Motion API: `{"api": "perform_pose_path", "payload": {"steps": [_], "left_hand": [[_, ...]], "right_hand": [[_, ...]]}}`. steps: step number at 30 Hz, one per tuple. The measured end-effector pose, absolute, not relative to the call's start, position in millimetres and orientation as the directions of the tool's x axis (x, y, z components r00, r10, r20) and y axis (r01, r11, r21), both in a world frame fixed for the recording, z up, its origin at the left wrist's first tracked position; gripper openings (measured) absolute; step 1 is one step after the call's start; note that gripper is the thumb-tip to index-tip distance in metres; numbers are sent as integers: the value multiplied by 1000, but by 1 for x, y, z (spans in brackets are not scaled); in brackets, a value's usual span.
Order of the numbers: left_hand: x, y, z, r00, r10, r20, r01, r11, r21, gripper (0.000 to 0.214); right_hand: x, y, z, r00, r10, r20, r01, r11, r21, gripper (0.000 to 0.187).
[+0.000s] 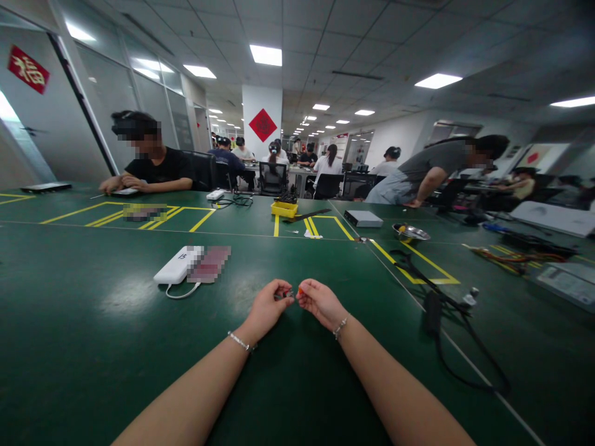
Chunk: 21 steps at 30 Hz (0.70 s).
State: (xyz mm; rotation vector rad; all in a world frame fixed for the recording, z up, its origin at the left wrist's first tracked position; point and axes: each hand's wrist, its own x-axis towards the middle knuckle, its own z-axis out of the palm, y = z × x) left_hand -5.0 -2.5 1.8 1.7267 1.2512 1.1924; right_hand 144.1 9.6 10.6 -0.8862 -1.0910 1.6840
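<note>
Both hands meet above the green table (195,347), their fingertips almost touching. My left hand (269,306) is closed in a pinch on a small dark, metallic-looking piece (290,293), too small to name. In my right hand (323,303), thumb and fingers pinch a small orange piece (301,290), mostly covered by the fingertips. Whether the two pieces touch, I cannot tell. Left of my hands lie a white power bank (174,265) and a blurred reddish flat thing (210,264), with a white cable (179,297) beside them.
A yellow bin (284,209), a grey box (363,218) and a metal bowl (411,233) stand farther back. Black cables (434,310) sprawl at right. One person (153,155) sits across at left; another (432,167) leans over the table at right.
</note>
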Motion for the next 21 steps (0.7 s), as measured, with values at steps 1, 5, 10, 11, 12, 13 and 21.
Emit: {"api": "perform_pose_path", "payload": {"steps": [1, 5, 10, 11, 12, 13, 21], "left_hand": [[-5, -3, 2, 115, 952, 282, 335, -305, 892, 20], [-6, -4, 4, 118, 942, 314, 405, -334, 851, 19], [-5, -7, 4, 134, 910, 392, 529, -400, 749, 15], [-5, -8, 4, 142, 905, 401, 544, -409, 732, 14], [-4, -8, 5, 146, 902, 407, 556, -415, 720, 13], [-4, -9, 5, 146, 900, 410, 565, -416, 712, 13], [-6, -6, 3, 69, 887, 457, 614, -399, 681, 10]], "right_hand": [[143, 10, 11, -301, 950, -76, -282, -165, -945, 20], [139, 11, 9, -209, 978, -20, -163, -55, -985, 20], [133, 12, 5, -159, 984, 79, -110, 62, -992, 20], [133, 13, 5, -156, 983, 93, -108, 77, -991, 20], [132, 13, 4, -152, 983, 105, -104, 90, -990, 20], [132, 12, 4, -147, 982, 115, -98, 101, -990, 20], [125, 4, 11, -104, 986, 128, -23, 126, -992, 30]]}}
